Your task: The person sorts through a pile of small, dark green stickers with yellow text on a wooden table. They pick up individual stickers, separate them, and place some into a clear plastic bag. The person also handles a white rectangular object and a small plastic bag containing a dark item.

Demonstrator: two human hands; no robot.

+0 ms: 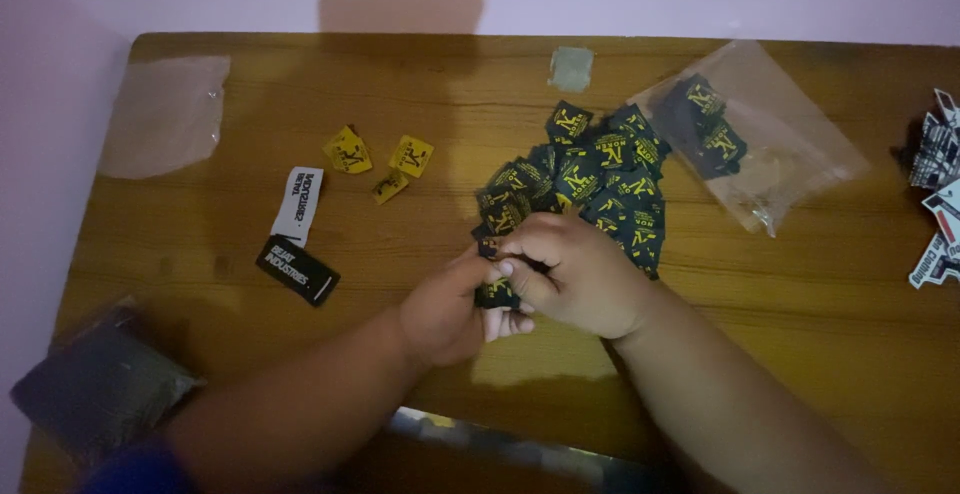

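At the near middle of the wooden table (800, 334), the left hand (445, 314) and the right hand (580, 274) meet over a single small black label with yellow print (495, 294), both closed upon it in a pinch: the left fingers curl around its lower edge, while the right thumb and forefinger press it from above. Just beyond the hands, touching them on the far side, lies a fanned heap of black-and-yellow labels (590, 174). To the right of the heap, a clear plastic bag (780, 154) holds more of the same kind. To the left, well apart, lie three yellow labels (380, 159), a white strip label (298, 204) and a black strip label (297, 269). An empty clear bag (165, 114) rests at the far left, a dark packet (95, 389) at the near left corner, and pale printed stickers (940, 194) at the right edge. The step appears to be the separating or folding of one label taken off the heap; completing it would call for a fine two-handed pinch, and for keeping the piece clear of the loose heap beside it.
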